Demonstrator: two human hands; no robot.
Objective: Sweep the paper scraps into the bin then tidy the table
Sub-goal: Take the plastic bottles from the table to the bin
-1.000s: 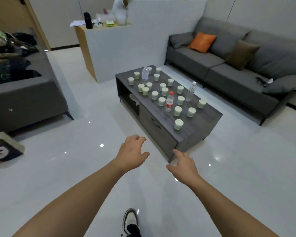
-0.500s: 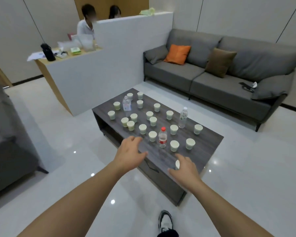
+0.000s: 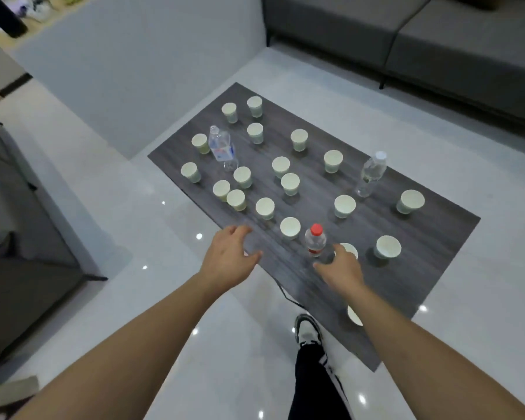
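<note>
Desk [image 3: 412,268] of dark grey wood grain carries scattered pale green paper cups [image 3: 290,227] and three clear plastic bottles. At 9 o'clock of the red-capped bottle [image 3: 315,241], the left hand [image 3: 229,259] hovers over the desk's edge, fingers spread and relaxed. At 5 o'clock of that bottle, the right hand [image 3: 341,269] hangs, fingers loosely extended, holding nothing.

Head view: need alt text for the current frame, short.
Seen from above, a person's left hand and right hand, both empty with relaxed fingers, reach over the near edge of a dark wood-grain coffee table. The table holds many pale paper cups and three plastic bottles; the red-capped bottle stands just beyond the right hand. A grey sofa sits behind.
</note>
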